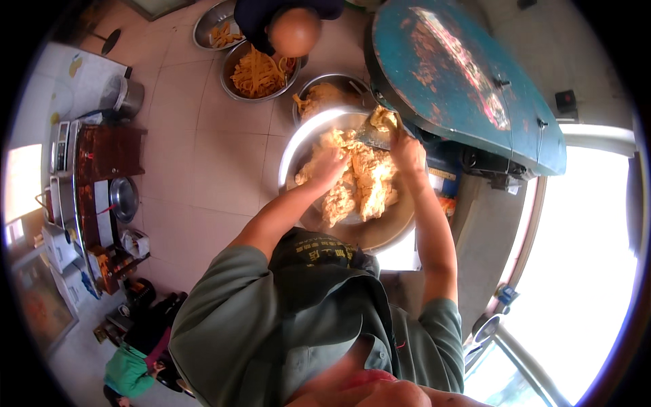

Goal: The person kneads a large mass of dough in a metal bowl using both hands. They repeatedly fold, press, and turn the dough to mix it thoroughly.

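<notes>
A large shiny metal basin (401, 227) stands in front of me, holding torn lumps of pale yellow dough (371, 180). My left hand (329, 167) is over the basin's left half, its fingers closed into the dough. My right hand (407, 153) is at the basin's far right rim, closed at the edge of a flat grey metal piece (374, 138). A small dough lump (384, 119) sits at the far end of that piece, by the right fingertips. The exact grip of the right fingers is partly hidden.
A large blue-green machine housing (441, 74) with worn paint rises at the right, close to the basin. Beyond stand a bowl of dough (324, 99) and a bowl of yellow strips (258, 74), with another person (293, 30) bent over them. A brown table (105, 152) stands left.
</notes>
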Demonstrator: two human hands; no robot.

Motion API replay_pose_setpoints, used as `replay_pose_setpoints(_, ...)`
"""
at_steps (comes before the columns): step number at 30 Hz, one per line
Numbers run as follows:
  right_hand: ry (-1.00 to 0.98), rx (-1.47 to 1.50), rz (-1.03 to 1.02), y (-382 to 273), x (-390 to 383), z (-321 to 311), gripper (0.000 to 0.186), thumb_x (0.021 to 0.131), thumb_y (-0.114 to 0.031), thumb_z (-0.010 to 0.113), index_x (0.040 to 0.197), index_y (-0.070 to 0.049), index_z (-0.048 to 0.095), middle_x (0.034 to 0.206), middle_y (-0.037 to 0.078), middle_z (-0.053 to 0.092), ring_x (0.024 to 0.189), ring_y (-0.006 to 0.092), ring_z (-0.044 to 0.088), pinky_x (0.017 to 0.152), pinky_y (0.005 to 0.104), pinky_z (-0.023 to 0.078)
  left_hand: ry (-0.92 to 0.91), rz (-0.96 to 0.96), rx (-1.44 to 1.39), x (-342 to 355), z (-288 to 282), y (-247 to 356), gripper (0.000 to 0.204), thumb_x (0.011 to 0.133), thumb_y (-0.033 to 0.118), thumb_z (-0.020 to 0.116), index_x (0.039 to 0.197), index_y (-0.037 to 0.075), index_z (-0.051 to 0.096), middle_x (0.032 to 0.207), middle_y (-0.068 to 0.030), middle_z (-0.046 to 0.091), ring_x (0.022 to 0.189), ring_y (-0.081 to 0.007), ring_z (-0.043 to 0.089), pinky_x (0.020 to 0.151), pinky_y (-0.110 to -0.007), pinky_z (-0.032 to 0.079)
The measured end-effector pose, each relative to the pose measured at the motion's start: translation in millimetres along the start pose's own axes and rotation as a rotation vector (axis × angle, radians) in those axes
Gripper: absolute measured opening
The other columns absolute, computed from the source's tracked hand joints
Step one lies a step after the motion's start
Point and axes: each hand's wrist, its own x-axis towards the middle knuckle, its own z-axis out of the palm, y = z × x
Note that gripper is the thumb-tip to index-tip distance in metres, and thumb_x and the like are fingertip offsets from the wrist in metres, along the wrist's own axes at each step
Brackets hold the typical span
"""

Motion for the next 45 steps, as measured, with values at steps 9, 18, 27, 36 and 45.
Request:
replay_pose_setpoints(9,-0.024,-0.078,0.021,41,1,43,0.035,0.103,-0.034,0.047,0.134,-0.030,0.061,0.090,0.020,0.071,0.077,0.0435,0.067,0.070,0.0542,0.056,-0.508,0.002,-0.131,22,-85,27,0.053,0.092,0.017,0.065,0.141,0.007,0.047,0.115,-0.0217,0.062,0.107,-0.0324,0.062,0.092,-0.046,0.051)
replay_pose_setpoints(18,-0.123,-0.108,0.065,3,8,16,0.047,0.102,-0.036,0.042,0.137,-0.006,0.054,0.108,0.027,0.069,0.088,0.0425,0.070,0.079,0.0511,0.058,-0.195,0.047,-0.203,-4,-99,14,0.041,0.078,0.007,0.075,0.113,0.004,0.056,0.108,-0.0130,0.057,0.099,-0.0330,0.062,0.081,-0.043,0.055)
replay_pose_setpoints(27,-0.015,-0.019,-0.030,-17,-18,15,0.036,0.102,-0.035,0.045,0.124,-0.013,0.062,0.105,0.022,0.069,0.093,0.0438,0.067,0.081,0.0519,0.055,-0.349,0.193,-0.016,-35,-51,1,0.006,0.078,0.005,0.061,0.079,0.006,0.067,0.071,-0.0129,0.066,0.070,-0.0303,0.068,0.056,-0.046,0.053)
replay_pose_setpoints(36,0.197,-0.110,-0.101,3,0,44,0.040,0.101,-0.037,0.048,0.098,-0.003,0.068,0.075,0.027,0.068,0.069,0.0446,0.068,0.064,0.0538,0.057,-0.758,0.182,0.255,-63,-59,17,0.016,0.081,0.010,0.063,0.087,0.008,0.077,0.085,-0.0096,0.074,0.081,-0.0267,0.073,0.060,-0.043,0.056)
replay_pose_setpoints(45,0.202,-0.060,-0.133,-12,-1,19,0.035,0.104,-0.029,0.041,0.131,-0.016,0.058,0.106,0.023,0.070,0.088,0.0432,0.069,0.075,0.0520,0.058,-0.669,-0.116,-0.164,-51,-150,14,0.027,0.081,0.011,0.063,0.108,0.007,0.065,0.088,-0.0194,0.069,0.085,-0.0382,0.069,0.071,-0.050,0.052)
